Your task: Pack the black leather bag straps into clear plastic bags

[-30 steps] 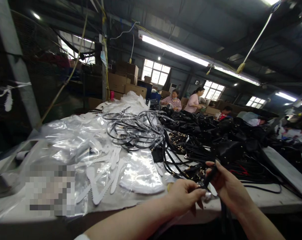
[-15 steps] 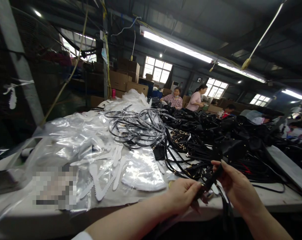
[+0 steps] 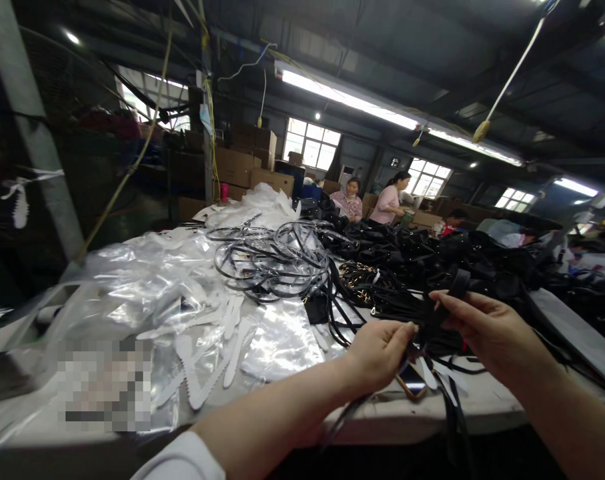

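My left hand [image 3: 379,353] is closed in a pinch on a black strap [image 3: 459,285] in front of my body. My right hand [image 3: 489,330] pinches the same strap farther right, where a wide piece of it curls up above the fingers. Loose black ends hang down past the table's front edge. Below and between my hands a phone-like object [image 3: 412,381] lies near that edge, with white paper strips [image 3: 427,373] beside it. Beyond my hands lies a heap of black straps with gold clasps [image 3: 362,277]. My fingers partly hide the held strap.
Plastic-wrapped strap coils [image 3: 277,257] lie mid-table. Clear plastic bags [image 3: 282,340] and toothed white strips [image 3: 195,373] cover the left. Black bags [image 3: 407,240] are piled behind and to the right. Two people [image 3: 389,200] are across the table. A metal post [image 3: 32,133] stands left.
Both hands have risen a little, still holding the strap. Its wide piece now curls above my right fingers, and the phone-like object shows more fully below.
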{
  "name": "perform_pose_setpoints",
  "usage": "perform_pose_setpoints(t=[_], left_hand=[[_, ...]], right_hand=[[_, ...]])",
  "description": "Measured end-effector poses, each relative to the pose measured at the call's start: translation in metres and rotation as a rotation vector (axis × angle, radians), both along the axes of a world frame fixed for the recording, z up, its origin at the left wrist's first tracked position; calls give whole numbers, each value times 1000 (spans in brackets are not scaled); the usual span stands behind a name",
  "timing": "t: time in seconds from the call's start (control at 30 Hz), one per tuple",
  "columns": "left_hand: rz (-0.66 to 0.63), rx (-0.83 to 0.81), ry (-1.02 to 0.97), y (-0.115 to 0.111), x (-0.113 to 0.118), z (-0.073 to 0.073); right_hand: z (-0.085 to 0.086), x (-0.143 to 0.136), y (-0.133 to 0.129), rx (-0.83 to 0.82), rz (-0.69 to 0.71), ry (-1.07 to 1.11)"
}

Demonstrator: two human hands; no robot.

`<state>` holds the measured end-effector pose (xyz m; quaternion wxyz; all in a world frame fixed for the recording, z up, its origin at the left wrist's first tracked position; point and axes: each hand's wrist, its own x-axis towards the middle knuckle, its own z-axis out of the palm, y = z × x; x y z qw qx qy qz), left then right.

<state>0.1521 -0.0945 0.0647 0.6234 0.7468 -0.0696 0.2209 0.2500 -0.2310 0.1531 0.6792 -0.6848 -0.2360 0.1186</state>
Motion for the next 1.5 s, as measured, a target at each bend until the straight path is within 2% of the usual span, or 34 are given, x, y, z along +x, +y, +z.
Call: perform_pose_setpoints(t=[0.13, 0.23, 0.3, 0.47, 0.6, 0.73, 0.97, 1.1, 1.17, 1.27, 1.5], left_hand=[[-12, -44, -154, 5, 7, 23], [-76, -72, -227, 10, 3, 27], [-84, 12, -264, 13, -1, 26], [-12, 373, -404, 21, -1, 21], [114, 449, -416, 21, 7, 21], [266, 468, -532, 17, 10, 29], [358, 428, -668, 19, 13, 53], [371, 361, -666, 13, 15, 55], [360, 349, -645, 9, 17, 53], [366, 350, -634, 6, 20, 54], [443, 380, -740, 17, 19, 72]], right_hand=[[22, 5, 2, -101, 64, -104], [31, 10, 1, -91, 29, -170], [34, 13, -1, -103, 2, -181], [29, 17, -3, -127, -16, -156], [26, 13, 0, -138, 1, -173], [26, 4, 3, -169, 44, -178], [23, -1, -2, -279, 162, -176], [29, 5, -1, -19, 160, 0], [35, 9, 2, 109, 113, 81], [40, 11, 7, 183, 46, 44], [29, -5, 11, -11, 119, -145]])
